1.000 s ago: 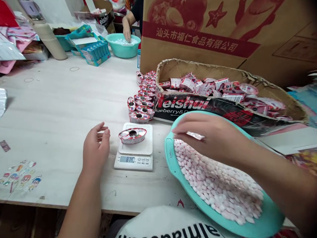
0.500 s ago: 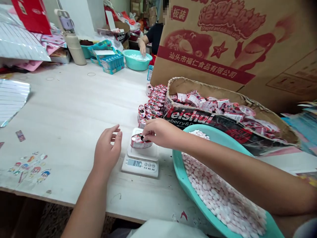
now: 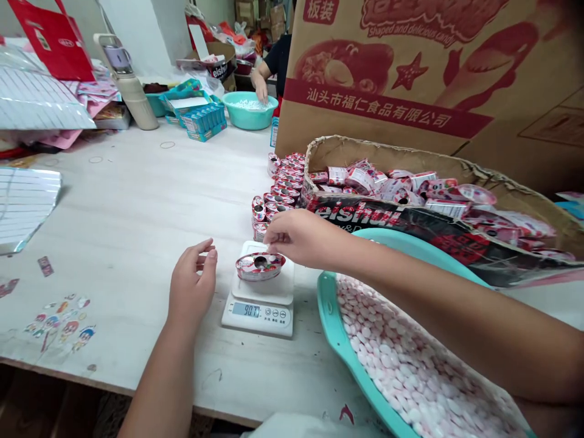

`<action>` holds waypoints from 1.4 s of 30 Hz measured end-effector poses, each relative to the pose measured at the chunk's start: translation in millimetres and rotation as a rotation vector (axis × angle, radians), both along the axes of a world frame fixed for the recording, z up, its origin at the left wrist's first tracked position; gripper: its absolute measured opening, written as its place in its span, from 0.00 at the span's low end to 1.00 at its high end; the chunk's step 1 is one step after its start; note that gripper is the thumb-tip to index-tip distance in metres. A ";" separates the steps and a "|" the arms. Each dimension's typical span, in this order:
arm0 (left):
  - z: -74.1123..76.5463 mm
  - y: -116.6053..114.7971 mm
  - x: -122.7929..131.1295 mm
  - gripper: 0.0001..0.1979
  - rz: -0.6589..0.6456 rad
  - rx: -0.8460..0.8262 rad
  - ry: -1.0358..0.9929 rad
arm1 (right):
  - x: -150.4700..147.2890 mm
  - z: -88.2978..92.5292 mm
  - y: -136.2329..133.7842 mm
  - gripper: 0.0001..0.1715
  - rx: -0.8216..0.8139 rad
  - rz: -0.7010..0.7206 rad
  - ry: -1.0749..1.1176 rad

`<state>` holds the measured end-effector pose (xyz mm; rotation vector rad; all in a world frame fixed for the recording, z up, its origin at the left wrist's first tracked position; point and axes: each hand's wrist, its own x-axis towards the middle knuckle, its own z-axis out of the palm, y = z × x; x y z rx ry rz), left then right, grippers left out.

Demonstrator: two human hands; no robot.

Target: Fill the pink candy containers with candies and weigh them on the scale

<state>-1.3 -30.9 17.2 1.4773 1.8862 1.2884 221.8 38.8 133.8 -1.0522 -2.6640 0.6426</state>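
A small white digital scale stands on the table, its display reading about 90.7. On its pan lies a flat oval candy container with a red-and-white printed wrap and a dark round hole on top. My right hand hovers at the container's far right side, fingertips pinched together; whatever they hold is hidden. Left of the scale, my left hand is held with thumb and fingers apart, holding nothing. Below my right forearm is a turquoise basin of pale pink candies.
Behind the scale stand several similar containers in rows. An open cardboard box full of wrapped containers sits at right, before a big carton. Further back, a person's hand reaches into another basin. A bottle stands far left.
My right hand has drawn back from the container's hole to its far side. The display has risen from 87.4 to about 90.7. My left hand stays beside the scale.
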 end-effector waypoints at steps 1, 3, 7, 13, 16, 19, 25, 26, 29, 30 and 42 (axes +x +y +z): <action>-0.1 0.2 -0.1 0.21 0.008 0.002 0.001 | 1.9 2.8 0.1 0.07 0.011 -0.004 -0.023; 0.3 0.5 0.1 0.21 0.021 0.000 0.000 | 9.0 11.0 -3.0 0.08 0.055 -0.008 -0.049; 1.8 -0.7 1.4 0.20 0.014 -0.003 0.013 | 47.3 30.0 -26.8 0.12 0.227 -0.054 -0.082; 3.0 -4.3 3.2 0.19 0.001 0.046 0.042 | 148.3 19.5 -96.2 0.18 0.209 -0.272 -0.112; 1.7 -4.4 3.1 0.19 -0.006 0.067 0.019 | 185.6 -2.9 -126.0 0.17 0.146 -0.473 -0.094; -0.5 -6.3 4.3 0.19 -0.045 0.132 -0.020 | 200.9 -27.2 -139.8 0.19 0.062 -0.638 -0.081; 8.2 -13.0 17.1 0.19 -0.224 0.463 0.202 | 196.1 -51.5 -137.5 0.27 -0.098 -0.666 0.093; 12.1 -12.4 21.1 0.21 -0.265 0.483 0.288 | 195.6 -51.6 -137.2 0.26 -0.127 -0.668 0.138; 22.5 -5.8 34.1 0.32 -0.488 0.466 0.462 | 196.1 -50.4 -138.0 0.20 -0.142 -0.660 0.204; 24.5 -2.6 38.1 0.33 -0.564 0.443 0.489 | 196.5 -50.1 -138.5 0.17 -0.129 -0.651 0.198; 22.4 9.1 28.0 0.14 -0.414 0.429 0.396 | 198.4 -39.2 -146.4 0.11 -0.147 -0.625 0.372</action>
